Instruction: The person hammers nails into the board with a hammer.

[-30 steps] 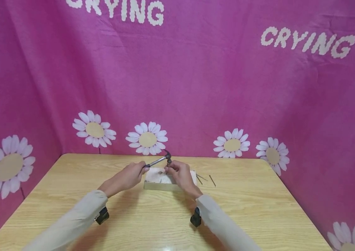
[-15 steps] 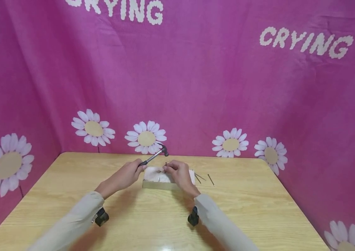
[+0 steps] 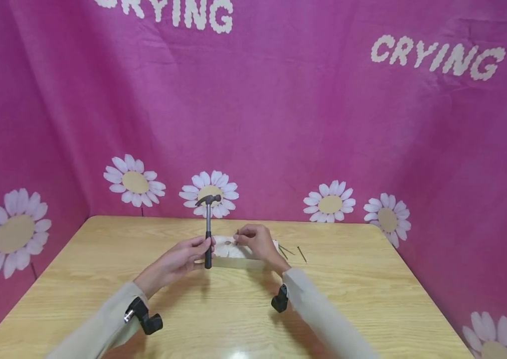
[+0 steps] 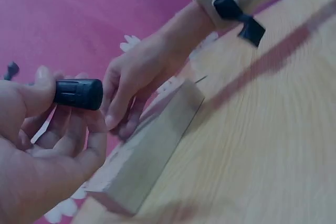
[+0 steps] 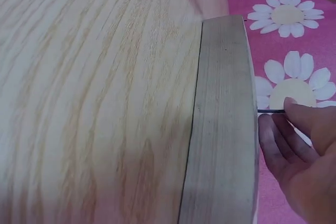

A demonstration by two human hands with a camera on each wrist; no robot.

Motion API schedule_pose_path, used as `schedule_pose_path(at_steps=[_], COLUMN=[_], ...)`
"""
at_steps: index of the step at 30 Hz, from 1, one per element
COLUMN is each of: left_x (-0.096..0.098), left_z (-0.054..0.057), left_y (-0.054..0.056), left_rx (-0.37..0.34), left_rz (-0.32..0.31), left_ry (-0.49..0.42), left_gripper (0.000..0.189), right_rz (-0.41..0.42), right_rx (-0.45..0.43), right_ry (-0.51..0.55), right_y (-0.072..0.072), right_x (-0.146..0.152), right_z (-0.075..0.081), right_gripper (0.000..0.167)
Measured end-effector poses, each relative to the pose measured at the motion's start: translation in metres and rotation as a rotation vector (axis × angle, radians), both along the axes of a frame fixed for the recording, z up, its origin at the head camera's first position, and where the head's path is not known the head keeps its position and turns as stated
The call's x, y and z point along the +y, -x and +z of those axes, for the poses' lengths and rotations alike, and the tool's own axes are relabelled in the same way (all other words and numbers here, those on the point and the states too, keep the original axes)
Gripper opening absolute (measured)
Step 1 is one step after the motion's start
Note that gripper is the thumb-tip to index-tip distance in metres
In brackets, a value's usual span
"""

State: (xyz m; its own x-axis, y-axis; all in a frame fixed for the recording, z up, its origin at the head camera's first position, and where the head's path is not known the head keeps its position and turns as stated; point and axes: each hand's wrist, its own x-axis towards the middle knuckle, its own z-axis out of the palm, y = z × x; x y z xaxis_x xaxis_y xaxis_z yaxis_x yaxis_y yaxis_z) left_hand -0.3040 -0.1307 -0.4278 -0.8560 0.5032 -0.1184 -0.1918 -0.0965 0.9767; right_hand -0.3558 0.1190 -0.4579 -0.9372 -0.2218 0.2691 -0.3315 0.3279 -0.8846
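Note:
My left hand (image 3: 186, 255) holds a claw hammer (image 3: 208, 219) by its black handle, between thumb and fingers. The hammer stands upright, head at the top and claw to the left in the head view. In the left wrist view the handle's butt end (image 4: 84, 94) points toward the other hand. My right hand (image 3: 258, 243) pinches a thin dark nail (image 5: 270, 111), whose point meets the top face of a wooden block (image 3: 237, 263). In the right wrist view the block's plain side (image 5: 223, 119) shows, with thumb and fingers around the nail.
Several loose nails (image 3: 301, 254) lie on the table right of the block. A dark spot (image 3: 228, 243) marks the block's pale top. The wood-grain table (image 3: 114, 259) ends at a pink curtain (image 3: 271, 124) with daisies. Both sleeves carry black wrist cameras (image 3: 279, 299).
The hammer has come up off the nail and swung left, turning upright with its claw to the left. The left fingers have shifted on the handle. The right hand still pinches the nail.

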Motion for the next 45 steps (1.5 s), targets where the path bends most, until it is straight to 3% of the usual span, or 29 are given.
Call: schedule_pose_path(at_steps=[5,11,20,28,34,40,45], left_x=[-0.003,-0.006,-0.009,-0.009,-0.009,-0.005,-0.003], left_z=[0.009,0.01,0.006,0.003,0.002,0.004,0.004], left_y=[-0.001,-0.003,-0.003,-0.005,-0.005,-0.007,-0.009], left_rx=[0.119,0.238,0.253,0.282,0.353,0.499,0.596], left_rz=[0.035,0.058,0.071,0.066,0.083,0.135,0.165], left_ry=[0.159,0.257,0.279,0.292,0.345,0.487,0.605], left_gripper=[0.042,0.042,0.042,0.039,0.027,0.019,0.018], right_rz=[-0.038,-0.119,-0.164,-0.183,-0.121,-0.058,-0.008], right_rx=[0.027,0.036,0.046,0.05,0.074,0.197,0.246], right_ry=[-0.076,-0.14,-0.275,-0.333,-0.428,-0.616,-0.746], right_y=[-0.003,-0.003,-0.007,-0.007,0.0,0.006,0.007], right_x=[0.014,0.051,0.102,0.127,0.132,0.128,0.124], right_z=[0.009,0.02,0.015,0.001,-0.011,-0.02,-0.016], right_gripper=[0.014,0.009,0.01,0.011,0.007,0.008,0.012])
